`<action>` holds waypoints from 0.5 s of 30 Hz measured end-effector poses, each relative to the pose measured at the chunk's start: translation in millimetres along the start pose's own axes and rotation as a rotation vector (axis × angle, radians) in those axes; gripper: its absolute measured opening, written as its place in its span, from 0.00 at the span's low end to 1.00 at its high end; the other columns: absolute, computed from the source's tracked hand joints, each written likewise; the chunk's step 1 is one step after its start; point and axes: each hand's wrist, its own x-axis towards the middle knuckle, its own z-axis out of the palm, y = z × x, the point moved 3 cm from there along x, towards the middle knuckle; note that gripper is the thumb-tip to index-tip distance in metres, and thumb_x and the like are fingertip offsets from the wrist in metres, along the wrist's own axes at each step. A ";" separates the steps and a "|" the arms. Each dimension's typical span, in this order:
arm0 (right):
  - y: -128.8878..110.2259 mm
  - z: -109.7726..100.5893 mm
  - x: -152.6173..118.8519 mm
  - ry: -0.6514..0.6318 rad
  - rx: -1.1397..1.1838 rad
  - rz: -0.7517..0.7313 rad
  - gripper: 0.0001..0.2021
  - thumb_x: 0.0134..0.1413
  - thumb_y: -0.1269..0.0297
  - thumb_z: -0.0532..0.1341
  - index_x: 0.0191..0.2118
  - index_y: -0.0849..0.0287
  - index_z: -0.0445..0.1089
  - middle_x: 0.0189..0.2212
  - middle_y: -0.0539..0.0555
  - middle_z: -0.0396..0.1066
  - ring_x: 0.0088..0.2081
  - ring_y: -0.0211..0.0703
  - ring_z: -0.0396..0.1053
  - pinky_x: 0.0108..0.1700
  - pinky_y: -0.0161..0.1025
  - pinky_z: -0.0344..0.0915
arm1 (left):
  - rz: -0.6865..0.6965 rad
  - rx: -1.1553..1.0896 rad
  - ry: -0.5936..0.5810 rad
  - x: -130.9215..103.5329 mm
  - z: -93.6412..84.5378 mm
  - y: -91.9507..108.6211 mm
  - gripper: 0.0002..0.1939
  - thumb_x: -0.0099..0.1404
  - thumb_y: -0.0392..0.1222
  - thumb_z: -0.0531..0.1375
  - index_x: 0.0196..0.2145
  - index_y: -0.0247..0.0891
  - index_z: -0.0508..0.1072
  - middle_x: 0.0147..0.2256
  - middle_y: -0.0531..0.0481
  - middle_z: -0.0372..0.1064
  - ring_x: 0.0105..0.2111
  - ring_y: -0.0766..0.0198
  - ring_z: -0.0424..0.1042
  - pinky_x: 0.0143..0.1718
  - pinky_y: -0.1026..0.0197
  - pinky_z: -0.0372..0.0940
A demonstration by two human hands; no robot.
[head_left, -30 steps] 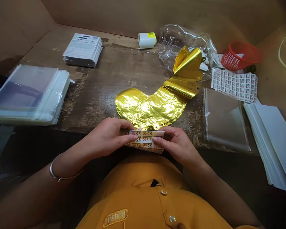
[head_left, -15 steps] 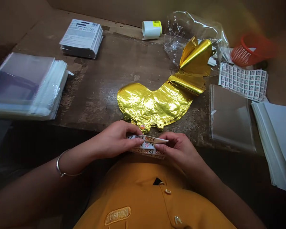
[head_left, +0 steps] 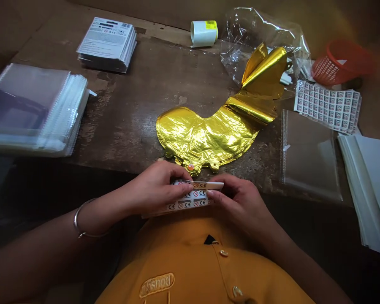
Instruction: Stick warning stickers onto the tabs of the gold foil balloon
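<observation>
Between my hands, close to my body at the table's front edge, is a white sticker sheet (head_left: 190, 204) printed with CE marks and small red round symbols. My left hand (head_left: 160, 185) pinches it from the left, thumb on top. On the other side my right hand (head_left: 237, 196) grips its right end between thumb and fingers. The sheet's upper edge is folded back; its lower part is partly hidden. Just beyond my fingers lies a flat gold foil balloon (head_left: 205, 131), its upper part folded over, with a small round orange sticker (head_left: 191, 167) on its near edge.
At left are a stack of clear plastic sleeves (head_left: 28, 109) and a stack of printed cards (head_left: 107, 40). A tape roll (head_left: 204, 33), clear bag (head_left: 240, 42), red basket (head_left: 332, 67), another sticker sheet (head_left: 329, 105), clear sleeve (head_left: 312, 152) and white papers (head_left: 370, 177) lie behind and right.
The sticker sheet has tilted, so more of its printed rows show below my fingers. Both hands keep nearly the same place and grip. The view has shifted slightly.
</observation>
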 end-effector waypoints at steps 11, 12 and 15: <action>-29.6 -2.9 10.6 0.059 -0.423 -0.450 0.03 0.57 0.68 0.63 0.37 0.58 0.74 0.31 0.53 0.73 0.37 0.44 0.65 0.39 0.41 0.65 | -0.003 -0.103 -0.023 1.2 4.9 -1.7 0.12 0.61 0.47 0.58 0.33 0.37 0.78 0.28 0.54 0.73 0.29 0.67 0.68 0.29 0.67 0.61; -29.5 -1.8 10.8 0.067 -0.421 -0.457 0.03 0.56 0.68 0.63 0.36 0.58 0.75 0.30 0.53 0.73 0.37 0.44 0.65 0.39 0.41 0.65 | -0.001 -0.108 -0.024 1.5 4.8 -1.4 0.12 0.61 0.47 0.58 0.33 0.37 0.78 0.28 0.54 0.73 0.29 0.67 0.68 0.29 0.67 0.61; -29.7 0.7 10.0 0.116 -0.429 -0.504 0.02 0.55 0.70 0.64 0.35 0.60 0.75 0.30 0.53 0.74 0.35 0.43 0.65 0.38 0.41 0.65 | -0.018 -0.140 -0.036 2.9 5.0 -2.3 0.12 0.61 0.47 0.59 0.32 0.37 0.77 0.27 0.54 0.73 0.28 0.67 0.67 0.28 0.68 0.60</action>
